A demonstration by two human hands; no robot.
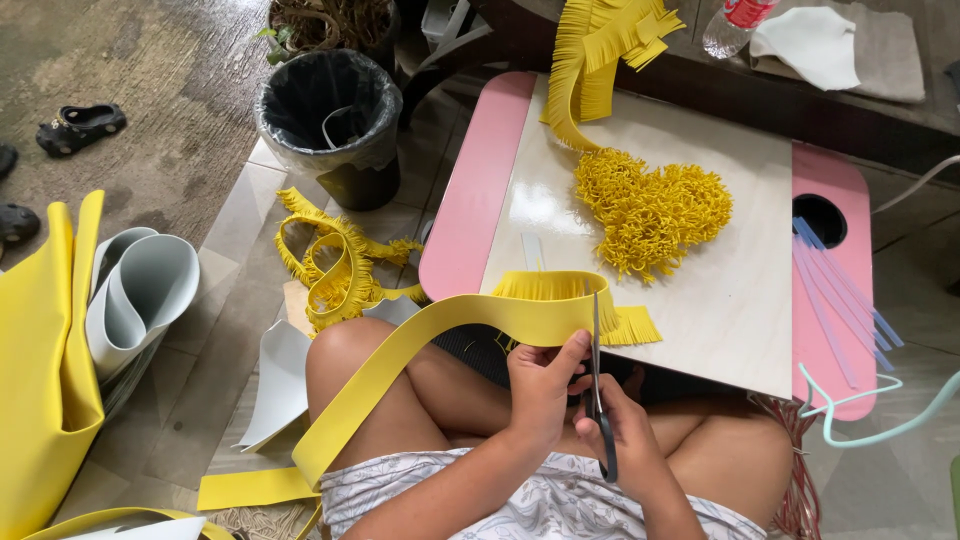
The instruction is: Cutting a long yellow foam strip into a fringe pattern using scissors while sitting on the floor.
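Note:
My left hand [541, 385] pinches a long yellow foam strip [430, 340] at its uncut edge, near the front of the small table. My right hand [625, 430] grips black-handled scissors [598, 385], blades pointing up into the strip beside a fringe of fine cuts [560, 285]. The strip trails down over my left knee to the floor. A heart-shaped mound of curled yellow fringe [650, 210] lies on the pale board [740, 300].
The board rests on a pink table [470, 200] with a round hole and several thin blue and purple sticks [835, 290]. A black lined bin [325, 120], cut fringe loops [335, 265], grey and yellow foam rolls [140, 290] sit on the floor left.

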